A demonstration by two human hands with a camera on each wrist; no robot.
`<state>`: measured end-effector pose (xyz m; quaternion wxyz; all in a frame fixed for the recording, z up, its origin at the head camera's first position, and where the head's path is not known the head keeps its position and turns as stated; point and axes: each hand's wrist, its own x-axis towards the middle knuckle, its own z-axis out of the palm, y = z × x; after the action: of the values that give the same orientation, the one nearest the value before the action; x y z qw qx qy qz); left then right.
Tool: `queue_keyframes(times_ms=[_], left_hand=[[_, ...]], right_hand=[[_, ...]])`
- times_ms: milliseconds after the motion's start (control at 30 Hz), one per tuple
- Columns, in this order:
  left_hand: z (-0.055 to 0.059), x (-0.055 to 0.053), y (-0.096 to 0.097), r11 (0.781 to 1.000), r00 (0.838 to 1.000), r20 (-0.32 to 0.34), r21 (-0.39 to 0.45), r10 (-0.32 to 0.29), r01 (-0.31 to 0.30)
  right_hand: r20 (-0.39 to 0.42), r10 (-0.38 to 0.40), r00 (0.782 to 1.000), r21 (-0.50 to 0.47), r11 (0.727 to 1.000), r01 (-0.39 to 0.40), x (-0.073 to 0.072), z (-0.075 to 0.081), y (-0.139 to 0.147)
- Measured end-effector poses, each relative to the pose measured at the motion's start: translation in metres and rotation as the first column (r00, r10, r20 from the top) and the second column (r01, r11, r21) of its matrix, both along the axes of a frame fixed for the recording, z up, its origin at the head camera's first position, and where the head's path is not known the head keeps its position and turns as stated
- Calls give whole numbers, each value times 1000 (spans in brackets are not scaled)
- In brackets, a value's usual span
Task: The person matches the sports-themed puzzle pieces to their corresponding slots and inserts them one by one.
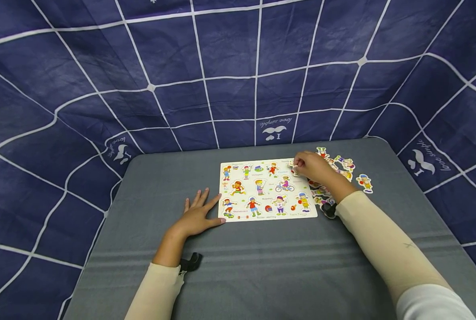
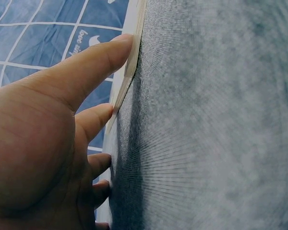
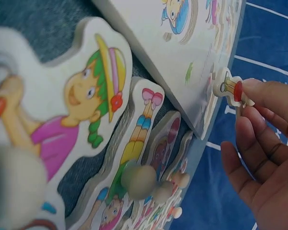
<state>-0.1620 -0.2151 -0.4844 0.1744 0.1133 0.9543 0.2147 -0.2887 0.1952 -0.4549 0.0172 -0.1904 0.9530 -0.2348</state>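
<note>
Both pinching a figure piece with right hand and touching the puzzle board with splayed left hand

You show two sleeved arms: left forearm slanting forward and inward, left hand palm down, fingers straight and spread, thumb out sideways; right forearm reaching farther forward and leftward, right hand pinching at the fingertips, remaining fingers loosely bent.
</note>
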Motion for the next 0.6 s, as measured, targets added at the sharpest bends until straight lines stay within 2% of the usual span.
queue_keyframes(times_ms=[333, 600], left_hand=[[-1, 1, 0, 1000, 1000, -2, 5, 2, -2], [0, 1, 0, 1000, 1000, -1, 10, 2, -2]], right_hand=[[44, -39, 998, 27, 999, 38, -9, -7, -5], [45, -40, 998, 46, 998, 37, -13, -10, -8]])
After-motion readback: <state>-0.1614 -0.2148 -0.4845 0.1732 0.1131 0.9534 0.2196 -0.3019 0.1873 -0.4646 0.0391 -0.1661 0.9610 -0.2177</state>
